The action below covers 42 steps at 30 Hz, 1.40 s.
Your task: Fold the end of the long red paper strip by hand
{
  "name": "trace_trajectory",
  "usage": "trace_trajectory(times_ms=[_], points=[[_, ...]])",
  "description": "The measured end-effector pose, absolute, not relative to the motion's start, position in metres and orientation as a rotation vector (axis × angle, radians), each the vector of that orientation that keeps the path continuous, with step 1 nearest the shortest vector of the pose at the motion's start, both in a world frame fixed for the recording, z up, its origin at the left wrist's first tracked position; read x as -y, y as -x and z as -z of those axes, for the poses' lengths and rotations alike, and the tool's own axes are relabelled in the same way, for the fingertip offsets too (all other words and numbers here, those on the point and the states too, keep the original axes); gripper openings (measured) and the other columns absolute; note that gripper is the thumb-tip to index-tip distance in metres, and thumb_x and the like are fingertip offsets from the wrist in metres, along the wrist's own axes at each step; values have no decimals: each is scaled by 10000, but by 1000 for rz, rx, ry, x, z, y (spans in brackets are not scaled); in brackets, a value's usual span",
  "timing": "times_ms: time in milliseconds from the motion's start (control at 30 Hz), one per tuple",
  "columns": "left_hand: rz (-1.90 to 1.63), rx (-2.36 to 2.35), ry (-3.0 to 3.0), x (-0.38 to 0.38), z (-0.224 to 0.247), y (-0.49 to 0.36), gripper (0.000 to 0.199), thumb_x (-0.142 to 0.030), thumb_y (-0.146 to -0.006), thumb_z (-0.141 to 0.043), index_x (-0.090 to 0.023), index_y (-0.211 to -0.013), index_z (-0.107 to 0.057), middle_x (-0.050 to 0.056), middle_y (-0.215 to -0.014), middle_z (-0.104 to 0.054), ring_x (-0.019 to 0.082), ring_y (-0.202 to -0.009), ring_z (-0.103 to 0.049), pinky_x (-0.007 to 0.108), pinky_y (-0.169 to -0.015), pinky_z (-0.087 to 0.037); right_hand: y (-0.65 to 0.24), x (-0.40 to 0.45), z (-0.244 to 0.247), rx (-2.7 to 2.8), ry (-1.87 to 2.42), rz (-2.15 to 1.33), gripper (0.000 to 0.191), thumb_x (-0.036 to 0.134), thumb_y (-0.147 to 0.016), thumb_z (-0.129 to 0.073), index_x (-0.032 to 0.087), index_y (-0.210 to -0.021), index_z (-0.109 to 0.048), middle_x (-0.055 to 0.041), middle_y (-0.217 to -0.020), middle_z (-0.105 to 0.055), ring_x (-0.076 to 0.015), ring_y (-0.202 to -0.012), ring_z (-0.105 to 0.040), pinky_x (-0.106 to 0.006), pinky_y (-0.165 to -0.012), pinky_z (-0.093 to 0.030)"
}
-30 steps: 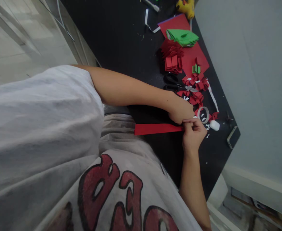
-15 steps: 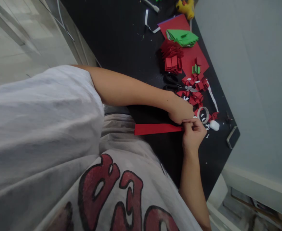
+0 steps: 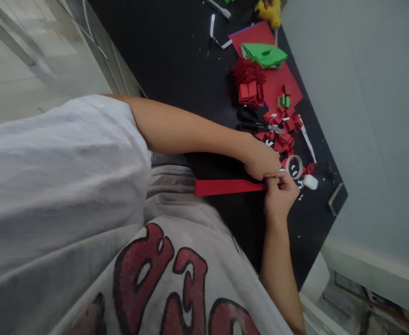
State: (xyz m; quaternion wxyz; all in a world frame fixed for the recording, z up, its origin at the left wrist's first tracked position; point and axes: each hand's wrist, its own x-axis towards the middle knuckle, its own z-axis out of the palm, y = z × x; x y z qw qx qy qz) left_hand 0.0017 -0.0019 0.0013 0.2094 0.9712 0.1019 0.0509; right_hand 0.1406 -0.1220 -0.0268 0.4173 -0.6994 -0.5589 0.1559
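You have a long, flat red paper strip (image 3: 225, 187) running nearly level at mid-frame, seemingly narrowing rightward; its right end is hidden in your grip.

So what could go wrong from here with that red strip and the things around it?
The red strip could crease unevenly where the left hand and right hand meet at one end. It overlaps the clothing in view, so might snag there. The tape roll sits close to both hands and could get knocked.
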Motion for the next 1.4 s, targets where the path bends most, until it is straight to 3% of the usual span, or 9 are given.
trace_trajectory(times_ms=[400, 1400], points=[[-107, -237, -2769, 0, 3, -3, 236, -227, -904, -658, -155, -1068, -812, 190, -1095, -759, 280, -883, -662, 366, -785, -441, -142, 123, 27, 1396, 1757, -412, 109, 301, -748, -671, 214, -683, -662, 85, -531, -368, -101, -538, -319, -265, -584, -294], [-121, -259, -2746, 1, 0, -1, 202, -215, -895, -682, -147, -1026, -819, 188, -1055, -764, 255, -837, -658, 355, -795, -443, -140, 123, 27, 1379, 1738, -419, 100, 291, -731, -684, 210, -673, -671, 86, -523, -371, -99, -532, -317, -270, -585, -283]])
